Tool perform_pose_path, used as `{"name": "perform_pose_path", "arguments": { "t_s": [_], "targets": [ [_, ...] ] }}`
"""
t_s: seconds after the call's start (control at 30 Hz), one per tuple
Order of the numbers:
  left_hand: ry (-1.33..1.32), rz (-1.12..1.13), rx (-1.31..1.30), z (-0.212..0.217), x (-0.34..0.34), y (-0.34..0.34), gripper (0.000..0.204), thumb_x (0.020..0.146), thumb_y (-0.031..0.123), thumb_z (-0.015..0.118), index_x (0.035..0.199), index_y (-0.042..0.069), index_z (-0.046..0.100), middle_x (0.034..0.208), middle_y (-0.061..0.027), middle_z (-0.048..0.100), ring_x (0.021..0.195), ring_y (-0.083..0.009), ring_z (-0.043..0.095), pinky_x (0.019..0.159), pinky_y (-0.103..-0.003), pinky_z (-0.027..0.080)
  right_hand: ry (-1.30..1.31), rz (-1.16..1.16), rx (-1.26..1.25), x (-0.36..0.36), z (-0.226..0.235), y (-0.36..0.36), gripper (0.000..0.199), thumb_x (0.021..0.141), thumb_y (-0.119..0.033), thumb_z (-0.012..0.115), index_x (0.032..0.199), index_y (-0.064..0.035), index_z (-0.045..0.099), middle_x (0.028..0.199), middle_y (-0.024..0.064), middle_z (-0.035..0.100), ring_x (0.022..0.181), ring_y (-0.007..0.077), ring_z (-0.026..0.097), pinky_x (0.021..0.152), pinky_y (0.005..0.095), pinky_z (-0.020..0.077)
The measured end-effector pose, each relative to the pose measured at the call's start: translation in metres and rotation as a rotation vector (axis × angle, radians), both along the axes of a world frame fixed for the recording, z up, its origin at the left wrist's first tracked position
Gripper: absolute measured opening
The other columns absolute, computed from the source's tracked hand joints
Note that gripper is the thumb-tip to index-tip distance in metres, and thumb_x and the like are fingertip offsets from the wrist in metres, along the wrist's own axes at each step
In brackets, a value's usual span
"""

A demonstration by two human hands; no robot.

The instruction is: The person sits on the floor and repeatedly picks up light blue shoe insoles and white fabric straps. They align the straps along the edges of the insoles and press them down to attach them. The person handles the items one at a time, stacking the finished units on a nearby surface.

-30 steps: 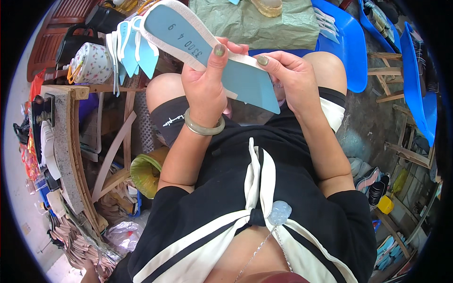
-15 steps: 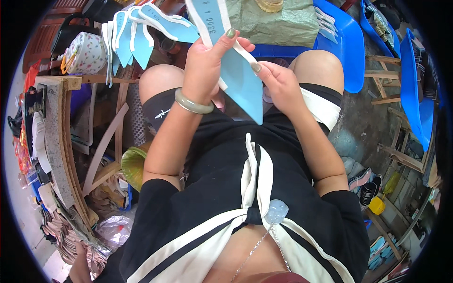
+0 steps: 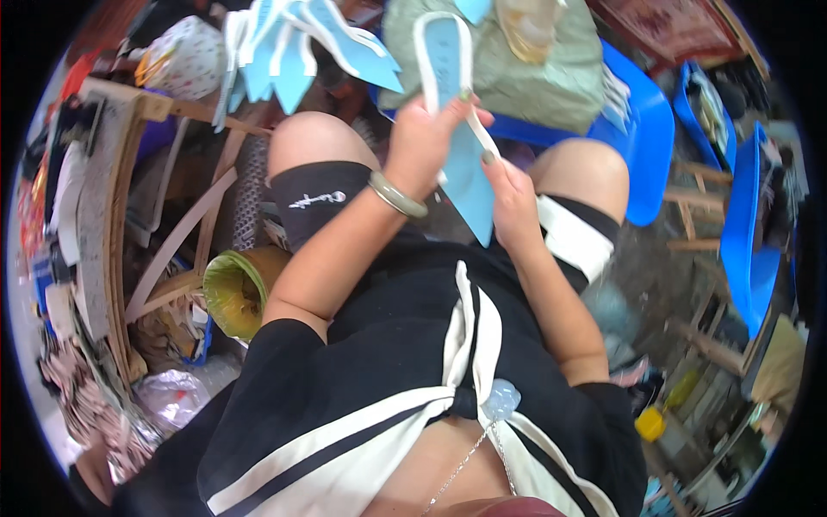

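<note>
A light blue, pointed shoe insole [image 3: 466,185] with a white strip along its edge is held above my lap, its tip toward me. My left hand [image 3: 424,142], with a bangle on the wrist, grips its middle, thumb on top and fingers underneath. On the insole's right edge, my right hand [image 3: 514,200] pinches the white strip [image 3: 480,136] between thumb and fingers. Its other fingers are partly hidden. Several similar blue insoles [image 3: 289,77] with white edging hang in a bunch beyond my left knee.
Past my knees, a greenish sheet-covered bundle [image 3: 551,95] rests on a blue tray [image 3: 650,138], with a container of yellowish stuff [image 3: 527,30] on top. A lined bin [image 3: 233,293] and wooden rack [image 3: 116,224] stand left. More blue trays [image 3: 751,250] are at right.
The view has shifted, so the surroundings sit differently. The insole is turned more upright, its rounded end now fully in view. Both hands keep their hold.
</note>
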State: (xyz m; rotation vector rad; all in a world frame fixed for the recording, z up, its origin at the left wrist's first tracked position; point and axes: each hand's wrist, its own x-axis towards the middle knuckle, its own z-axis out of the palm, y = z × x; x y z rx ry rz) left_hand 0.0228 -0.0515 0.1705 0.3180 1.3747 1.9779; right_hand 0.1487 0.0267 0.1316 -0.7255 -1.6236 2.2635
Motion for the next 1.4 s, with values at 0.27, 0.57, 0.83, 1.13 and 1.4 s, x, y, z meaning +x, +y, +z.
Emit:
{"name": "perform_pose_path", "arguments": {
  "t_s": [0.27,0.57,0.83,1.13,1.4],
  "targets": [
    [0.051,0.111,0.023,-0.014,-0.008,-0.020,0.030,0.092,0.028,0.063,0.099,0.000,0.056,0.082,-0.0107,0.066,0.072,-0.0171,0.066,0.064,-0.029,0.054,0.025,-0.003,0.027,-0.018,-0.011,-0.012,0.037,0.098,-0.034,0.053,0.078,-0.0028,0.061,0.067,-0.0066,0.051,0.060,0.0014,0.040,0.051,0.0204,0.0286],
    [0.545,0.207,-0.468,0.021,-0.123,-0.084,0.049,0.082,0.037,0.073,0.106,-0.002,0.057,0.088,-0.0101,0.066,0.076,-0.0140,0.064,0.067,-0.030,0.052,0.093,0.258,0.132,-0.119,0.011,-0.005,0.037,0.098,-0.029,0.051,0.111,0.0035,0.062,0.095,0.0092,0.068,0.082,0.0121,0.060,0.073,0.0247,0.0471],
    [1.045,0.247,-0.905,0.050,-0.286,-0.148,0.051,0.091,0.032,0.060,0.128,0.000,0.049,0.101,-0.0178,0.067,0.083,-0.0198,0.066,0.075,-0.032,0.051,-0.004,0.431,1.094,-0.318,-0.041,0.037,0.086,0.070,-0.028,0.078,0.137,0.0064,0.036,0.129,0.0265,0.052,0.116,0.0370,0.054,0.097,0.0408,0.0432],
    [0.960,0.287,-0.966,0.034,-0.315,-0.180,0.044,0.094,0.029,0.052,0.129,0.001,0.049,0.110,-0.0237,0.064,0.100,-0.0358,0.062,0.087,-0.039,0.047,-0.036,0.869,0.577,-0.363,-0.035,0.069,0.048,0.082,-0.015,0.067,0.126,-0.0015,0.055,0.109,0.0088,0.065,0.096,0.0147,0.060,0.087,0.0282,0.0468],
    [1.127,0.329,-1.041,0.043,-0.347,-0.158,0.041,0.094,0.027,0.050,0.127,0.002,0.049,0.108,-0.0246,0.063,0.100,-0.0397,0.060,0.087,-0.044,0.046,0.178,0.416,0.109,-0.403,-0.004,-0.013,0.025,0.091,-0.017,0.055,0.106,0.0012,0.064,0.090,0.0064,0.067,0.079,0.0169,0.065,0.069,0.0322,0.0512]
  ]
}}
